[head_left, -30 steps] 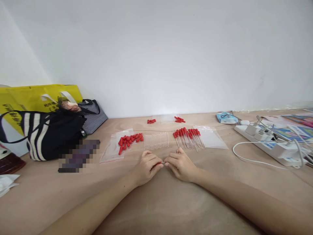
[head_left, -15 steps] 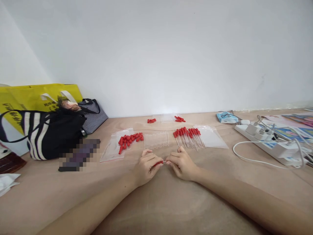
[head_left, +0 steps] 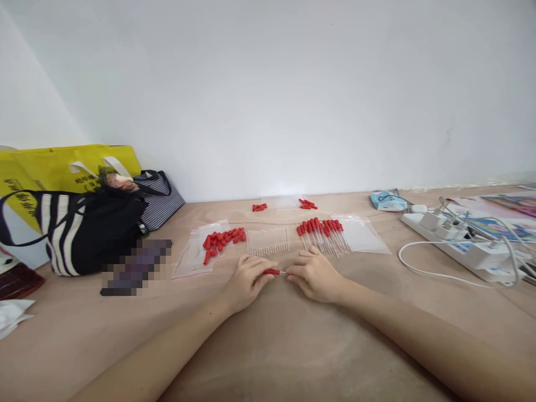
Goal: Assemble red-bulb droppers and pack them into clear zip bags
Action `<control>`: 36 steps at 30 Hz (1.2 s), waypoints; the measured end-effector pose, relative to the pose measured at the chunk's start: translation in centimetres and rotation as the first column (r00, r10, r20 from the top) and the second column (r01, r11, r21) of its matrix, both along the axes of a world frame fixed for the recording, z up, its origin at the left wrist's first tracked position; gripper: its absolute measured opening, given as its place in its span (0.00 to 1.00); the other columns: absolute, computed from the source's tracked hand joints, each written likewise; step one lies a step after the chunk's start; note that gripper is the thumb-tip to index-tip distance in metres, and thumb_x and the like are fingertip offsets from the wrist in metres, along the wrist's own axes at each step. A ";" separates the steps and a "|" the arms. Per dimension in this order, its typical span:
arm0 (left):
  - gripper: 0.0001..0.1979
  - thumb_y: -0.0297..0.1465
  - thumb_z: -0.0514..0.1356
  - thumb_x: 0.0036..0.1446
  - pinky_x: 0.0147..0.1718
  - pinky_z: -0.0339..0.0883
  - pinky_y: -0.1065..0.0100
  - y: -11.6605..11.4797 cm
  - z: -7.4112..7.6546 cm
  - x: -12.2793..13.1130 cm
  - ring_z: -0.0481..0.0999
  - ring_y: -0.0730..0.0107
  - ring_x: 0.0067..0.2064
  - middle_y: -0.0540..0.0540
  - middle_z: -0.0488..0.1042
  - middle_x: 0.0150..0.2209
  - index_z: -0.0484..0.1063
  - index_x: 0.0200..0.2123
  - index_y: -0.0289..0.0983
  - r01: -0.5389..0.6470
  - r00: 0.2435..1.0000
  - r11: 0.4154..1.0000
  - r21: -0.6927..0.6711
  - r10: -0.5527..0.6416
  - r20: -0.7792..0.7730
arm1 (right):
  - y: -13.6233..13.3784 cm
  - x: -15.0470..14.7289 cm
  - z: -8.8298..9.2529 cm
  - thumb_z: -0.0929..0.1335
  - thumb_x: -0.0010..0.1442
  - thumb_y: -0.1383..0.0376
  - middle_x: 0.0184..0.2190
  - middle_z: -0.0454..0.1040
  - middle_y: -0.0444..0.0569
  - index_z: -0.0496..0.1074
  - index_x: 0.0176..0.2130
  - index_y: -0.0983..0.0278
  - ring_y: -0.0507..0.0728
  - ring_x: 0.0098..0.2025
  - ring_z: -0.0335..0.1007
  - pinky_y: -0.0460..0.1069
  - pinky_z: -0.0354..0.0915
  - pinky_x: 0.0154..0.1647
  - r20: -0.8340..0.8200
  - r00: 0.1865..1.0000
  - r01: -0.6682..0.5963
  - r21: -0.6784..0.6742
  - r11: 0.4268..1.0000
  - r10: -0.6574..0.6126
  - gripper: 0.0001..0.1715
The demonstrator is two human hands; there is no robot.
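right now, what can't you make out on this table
Head view only:
Red-capped dropper: too small, and the left hand and right hand cover its ends, so how far the cap sits is unclear.
Dark object by the striped bag: blurred out.
Power strip: cut off by the right edge.
Far red pieces: too small to tell.

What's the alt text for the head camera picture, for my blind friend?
The left hand and right hand hold one small red-capped dropper between them on a wooden table. Behind lie red caps, clear tubes and other droppers.
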State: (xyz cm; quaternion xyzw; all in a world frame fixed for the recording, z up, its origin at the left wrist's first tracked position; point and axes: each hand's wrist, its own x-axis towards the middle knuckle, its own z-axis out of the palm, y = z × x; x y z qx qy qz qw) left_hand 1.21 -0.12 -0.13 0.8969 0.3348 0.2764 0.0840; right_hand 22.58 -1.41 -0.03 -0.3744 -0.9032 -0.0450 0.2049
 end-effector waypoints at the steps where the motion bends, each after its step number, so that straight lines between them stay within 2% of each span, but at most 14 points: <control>1: 0.14 0.32 0.53 0.56 0.45 0.56 0.61 0.1 0.0 -0.2 0.69 0.66 0.42 0.47 0.71 0.42 0.62 0.48 0.41 -0.053 0.998 0.998 -0.021 0.054 0.023 | 0.4 0.3 0.1 0.60 0.58 0.65 0.29 0.72 0.47 0.71 0.35 0.62 0.53 0.34 0.62 0.49 0.46 0.34 -0.028 0.998 0.049 -0.016 0.999 -0.049 0.11; 4: 0.22 0.33 0.54 0.54 0.38 0.63 0.64 0.3 -0.1 -0.5 0.68 0.65 0.41 0.44 0.67 0.44 0.55 0.52 0.39 -0.177 0.981 0.976 -0.129 0.185 0.055 | 2.2 1.2 0.6 0.59 0.57 0.66 0.32 0.73 0.48 0.68 0.40 0.63 0.53 0.35 0.65 0.48 0.49 0.35 -0.164 0.937 0.294 -0.108 0.950 -0.308 0.13; 6: 0.19 0.32 0.54 0.54 0.36 0.65 0.65 0.3 0.0 -0.7 0.68 0.65 0.40 0.44 0.67 0.43 0.58 0.50 0.39 -0.174 0.983 0.969 -0.174 0.183 0.034 | 3.7 1.7 0.9 0.58 0.57 0.65 0.32 0.73 0.49 0.66 0.43 0.65 0.54 0.34 0.66 0.47 0.50 0.34 -0.216 0.836 0.471 -0.185 0.862 -0.504 0.15; 8: 0.14 0.31 0.54 0.54 0.38 0.64 0.64 0.3 0.0 -0.7 0.68 0.66 0.40 0.45 0.67 0.42 0.62 0.45 0.39 -0.136 0.990 0.976 -0.169 0.140 0.012 | 5.1 1.9 1.1 0.58 0.56 0.65 0.31 0.73 0.50 0.64 0.43 0.66 0.55 0.34 0.66 0.47 0.51 0.33 -0.207 0.735 0.602 -0.237 0.762 -0.645 0.15; 11: 0.09 0.30 0.53 0.54 0.40 0.63 0.64 0.4 0.1 -0.6 0.68 0.65 0.40 0.45 0.67 0.40 0.65 0.39 0.38 -0.097 0.995 0.985 -0.146 0.098 -0.003 | 6.5 1.8 0.9 0.59 0.56 0.65 0.32 0.73 0.51 0.63 0.41 0.66 0.57 0.36 0.67 0.48 0.51 0.34 -0.146 0.636 0.714 -0.261 0.650 -0.757 0.13; 13: 0.07 0.29 0.53 0.54 0.40 0.63 0.64 0.4 0.1 -0.6 0.68 0.66 0.40 0.45 0.67 0.39 0.66 0.37 0.38 -0.088 0.996 0.986 -0.142 0.088 -0.009 | 7.0 1.6 0.6 0.59 0.55 0.65 0.32 0.73 0.50 0.64 0.39 0.65 0.57 0.36 0.67 0.49 0.50 0.35 -0.095 0.608 0.749 -0.260 0.610 -0.788 0.11; 15: 0.06 0.29 0.53 0.54 0.40 0.63 0.64 0.5 0.0 -0.6 0.68 0.66 0.40 0.46 0.66 0.39 0.67 0.36 0.38 -0.082 0.997 0.987 -0.140 0.081 -0.011 | 7.2 1.6 0.3 0.59 0.55 0.65 0.32 0.73 0.50 0.65 0.36 0.65 0.57 0.36 0.67 0.50 0.49 0.36 -0.056 0.603 0.763 -0.254 0.595 -0.796 0.09; 17: 0.06 0.29 0.53 0.54 0.40 0.63 0.64 0.5 0.0 -0.6 0.68 0.67 0.39 0.46 0.66 0.38 0.67 0.35 0.38 -0.076 0.997 0.988 -0.138 0.075 -0.011 | 7.3 1.6 0.1 0.59 0.55 0.66 0.31 0.73 0.49 0.66 0.34 0.64 0.57 0.36 0.67 0.50 0.49 0.36 -0.039 0.616 0.758 -0.245 0.605 -0.787 0.09; 23: 0.06 0.29 0.53 0.54 0.40 0.63 0.64 0.5 0.2 -0.5 0.68 0.66 0.39 0.46 0.67 0.37 0.67 0.35 0.38 -0.072 0.997 0.988 -0.139 0.071 -0.014 | 7.0 1.6 0.1 0.58 0.55 0.64 0.31 0.74 0.49 0.68 0.33 0.64 0.57 0.37 0.67 0.51 0.49 0.38 -0.075 0.667 0.719 -0.199 0.666 -0.741 0.12; 27: 0.06 0.29 0.52 0.54 0.40 0.63 0.64 0.5 0.4 -0.5 0.68 0.66 0.39 0.46 0.67 0.38 0.67 0.35 0.38 -0.085 0.996 0.985 -0.149 0.082 -0.028 | 7.1 0.2 0.4 0.58 0.55 0.63 0.34 0.74 0.52 0.70 0.33 0.64 0.58 0.39 0.66 0.53 0.47 0.42 -0.056 0.720 0.677 -0.161 0.718 -0.692 0.14; 29: 0.06 0.29 0.52 0.54 0.40 0.62 0.64 0.4 0.4 -0.4 0.68 0.66 0.39 0.45 0.67 0.38 0.67 0.35 0.38 -0.087 0.996 0.985 -0.148 0.084 -0.030 | 7.5 -1.0 0.6 0.58 0.55 0.62 0.33 0.74 0.54 0.71 0.34 0.65 0.59 0.39 0.67 0.54 0.46 0.43 0.002 0.714 0.687 -0.200 0.699 -0.701 0.16; 33: 0.07 0.29 0.52 0.54 0.40 0.62 0.65 0.2 0.2 -0.3 0.68 0.66 0.40 0.46 0.67 0.38 0.68 0.36 0.38 -0.082 0.996 0.988 -0.130 0.078 -0.035 | 8.7 -2.9 1.0 0.59 0.54 0.61 0.33 0.73 0.58 0.72 0.33 0.68 0.60 0.38 0.68 0.56 0.45 0.45 0.080 0.666 0.730 -0.277 0.625 -0.742 0.17; 35: 0.07 0.30 0.52 0.55 0.39 0.62 0.65 0.4 0.2 -0.4 0.68 0.66 0.39 0.46 0.68 0.37 0.68 0.35 0.38 -0.131 0.990 0.987 -0.090 0.126 -0.062 | 9.2 -3.4 1.1 0.59 0.54 0.62 0.35 0.73 0.59 0.72 0.33 0.68 0.61 0.38 0.68 0.57 0.45 0.45 0.091 0.657 0.735 -0.295 0.610 -0.748 0.17; 36: 0.07 0.30 0.52 0.55 0.39 0.61 0.63 0.7 0.3 -0.6 0.68 0.65 0.39 0.46 0.69 0.36 0.68 0.34 0.38 -0.191 0.979 0.981 -0.041 0.187 -0.084 | 9.4 -3.5 1.1 0.59 0.53 0.63 0.36 0.73 0.59 0.72 0.33 0.68 0.61 0.38 0.68 0.57 0.46 0.45 0.098 0.654 0.737 -0.306 0.603 -0.750 0.16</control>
